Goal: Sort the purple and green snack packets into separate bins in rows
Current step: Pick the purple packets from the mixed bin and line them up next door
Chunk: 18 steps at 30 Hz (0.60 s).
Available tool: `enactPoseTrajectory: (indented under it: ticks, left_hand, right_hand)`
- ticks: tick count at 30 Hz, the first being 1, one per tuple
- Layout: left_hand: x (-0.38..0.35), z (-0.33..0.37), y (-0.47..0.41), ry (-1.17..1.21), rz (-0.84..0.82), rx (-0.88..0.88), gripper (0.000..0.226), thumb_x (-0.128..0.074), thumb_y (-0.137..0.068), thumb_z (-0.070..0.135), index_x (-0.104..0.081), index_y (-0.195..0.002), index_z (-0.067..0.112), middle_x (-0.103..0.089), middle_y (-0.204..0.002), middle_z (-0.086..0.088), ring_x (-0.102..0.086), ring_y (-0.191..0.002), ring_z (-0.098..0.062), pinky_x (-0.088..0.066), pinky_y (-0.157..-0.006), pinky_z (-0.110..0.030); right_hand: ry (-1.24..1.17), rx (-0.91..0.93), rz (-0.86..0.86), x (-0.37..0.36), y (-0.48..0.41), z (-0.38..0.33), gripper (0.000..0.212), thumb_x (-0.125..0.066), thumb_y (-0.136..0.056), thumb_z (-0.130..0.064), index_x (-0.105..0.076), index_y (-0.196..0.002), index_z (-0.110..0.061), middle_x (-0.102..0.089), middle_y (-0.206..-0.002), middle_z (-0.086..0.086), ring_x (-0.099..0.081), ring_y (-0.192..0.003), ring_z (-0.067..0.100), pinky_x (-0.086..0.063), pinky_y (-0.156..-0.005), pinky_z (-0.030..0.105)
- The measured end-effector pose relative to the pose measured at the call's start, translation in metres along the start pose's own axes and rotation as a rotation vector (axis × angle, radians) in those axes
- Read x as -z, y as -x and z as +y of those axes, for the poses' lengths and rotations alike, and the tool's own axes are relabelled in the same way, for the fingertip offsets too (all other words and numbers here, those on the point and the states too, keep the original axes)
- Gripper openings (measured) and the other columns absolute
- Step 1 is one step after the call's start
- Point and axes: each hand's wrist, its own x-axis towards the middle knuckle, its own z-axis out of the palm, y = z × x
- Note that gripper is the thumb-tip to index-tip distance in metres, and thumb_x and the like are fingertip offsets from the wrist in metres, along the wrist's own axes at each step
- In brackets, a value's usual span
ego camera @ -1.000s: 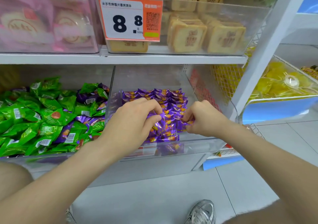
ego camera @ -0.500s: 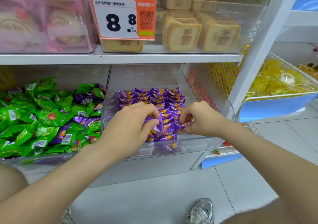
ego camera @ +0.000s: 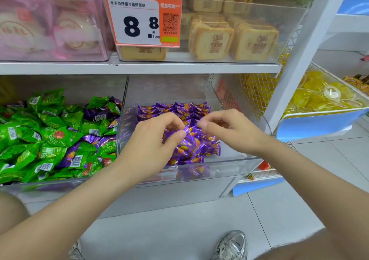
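Two clear bins stand side by side on the low shelf. The right bin (ego camera: 235, 159) holds purple packets (ego camera: 173, 108) laid in rows at its back and middle. The left bin (ego camera: 40, 188) is heaped with green packets (ego camera: 54, 135), and a few purple ones (ego camera: 95, 116) are mixed in. My left hand (ego camera: 151, 139) is over the right bin and pinches a purple packet (ego camera: 188, 141) between thumb and forefinger. My right hand (ego camera: 225, 127) hovers just right of that packet with its fingers curled. Blur hides whether it pinches anything.
The shelf above carries an orange price tag (ego camera: 143, 20), toast-shaped biscuit packs (ego camera: 211, 40) and pink packs (ego camera: 50, 26). A white upright post (ego camera: 299, 50) stands to the right. Beyond it is a wire basket of yellow sweets (ego camera: 319, 96). A shoe (ego camera: 231, 245) is on the tiled floor.
Both hands have lifted off the purple rows. My left hand now holds one purple packet raised above the rows, and my right hand has drawn in towards it.
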Motion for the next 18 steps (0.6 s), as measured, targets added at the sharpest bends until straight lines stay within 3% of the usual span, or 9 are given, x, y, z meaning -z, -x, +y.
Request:
enactPoseTrajectory:
  ticks: [2, 6, 8, 10, 13, 16, 18]
  left_hand:
    - [-0.001, 0.003, -0.003, 0.053, 0.032, 0.021, 0.005, -0.069, -0.099, 0.026, -0.07, -0.096, 0.03, -0.07, -0.09, 0.02, -0.066, -0.089, -0.001, -0.044, -0.068, -0.013]
    - [-0.002, 0.008, -0.006, 0.145, 0.062, 0.092, 0.006, -0.077, -0.094, 0.029, -0.073, -0.092, 0.03, -0.072, -0.083, 0.019, -0.069, -0.08, -0.004, -0.048, -0.065, -0.015]
    - [-0.001, 0.008, -0.006, 0.16, 0.061, 0.127, 0.008, -0.08, -0.091, 0.028, -0.073, -0.089, 0.03, -0.073, -0.082, 0.019, -0.07, -0.076, -0.004, -0.05, -0.065, -0.016]
    - [0.0, 0.005, -0.007, 0.156, 0.058, 0.157, 0.009, -0.081, -0.091, 0.028, -0.073, -0.087, 0.03, -0.074, -0.08, 0.018, -0.07, -0.074, -0.004, -0.048, -0.065, -0.015]
    - [0.002, 0.003, -0.006, 0.121, 0.048, 0.183, 0.009, -0.079, -0.092, 0.028, -0.073, -0.085, 0.03, -0.074, -0.079, 0.018, -0.07, -0.072, -0.003, -0.046, -0.066, -0.015]
    - [0.002, 0.005, -0.004, 0.101, 0.029, 0.186, 0.009, -0.078, -0.093, 0.029, -0.073, -0.086, 0.03, -0.074, -0.08, 0.018, -0.071, -0.074, -0.003, -0.052, -0.073, -0.022]
    - [0.002, 0.006, -0.003, 0.1, 0.018, 0.182, 0.008, -0.077, -0.093, 0.03, -0.073, -0.086, 0.03, -0.074, -0.081, 0.017, -0.071, -0.076, -0.003, -0.05, -0.073, -0.019]
  right_hand:
    - [-0.25, -0.016, -0.126, -0.002, 0.01, -0.021, 0.018, -0.077, -0.094, -0.028, -0.079, -0.11, -0.019, -0.079, -0.096, 0.004, -0.073, -0.087, 0.016, -0.061, -0.082, 0.035]
    - [-0.259, 0.012, -0.113, -0.002, 0.014, -0.024, 0.026, -0.086, -0.086, -0.017, -0.078, -0.111, -0.019, -0.08, -0.095, 0.004, -0.076, -0.086, 0.023, -0.063, -0.08, 0.036]
    - [-0.152, -0.016, -0.022, 0.007, 0.01, -0.012, 0.027, -0.09, -0.082, -0.021, -0.08, -0.107, -0.023, -0.079, -0.094, -0.003, -0.075, -0.087, 0.012, -0.061, -0.086, 0.036]
    - [0.127, -0.049, 0.047, 0.017, 0.008, 0.002, 0.026, -0.091, -0.08, -0.026, -0.081, -0.104, -0.029, -0.078, -0.093, -0.013, -0.072, -0.082, 0.003, -0.06, -0.085, 0.033]
    - [0.375, -0.069, -0.056, 0.022, 0.01, 0.014, 0.026, -0.083, -0.082, -0.027, -0.082, -0.106, -0.035, -0.077, -0.097, -0.021, -0.069, -0.082, -0.003, -0.058, -0.083, 0.023]
    - [0.476, -0.038, -0.147, 0.018, 0.007, 0.021, 0.025, -0.084, -0.082, -0.027, -0.083, -0.107, -0.03, -0.075, -0.089, -0.02, -0.066, -0.08, -0.007, -0.045, -0.071, 0.003]
    - [0.528, -0.021, -0.174, 0.015, 0.005, 0.025, 0.024, -0.086, -0.082, -0.027, -0.083, -0.107, -0.025, -0.075, -0.087, -0.016, -0.063, -0.073, -0.009, -0.042, -0.067, 0.001]
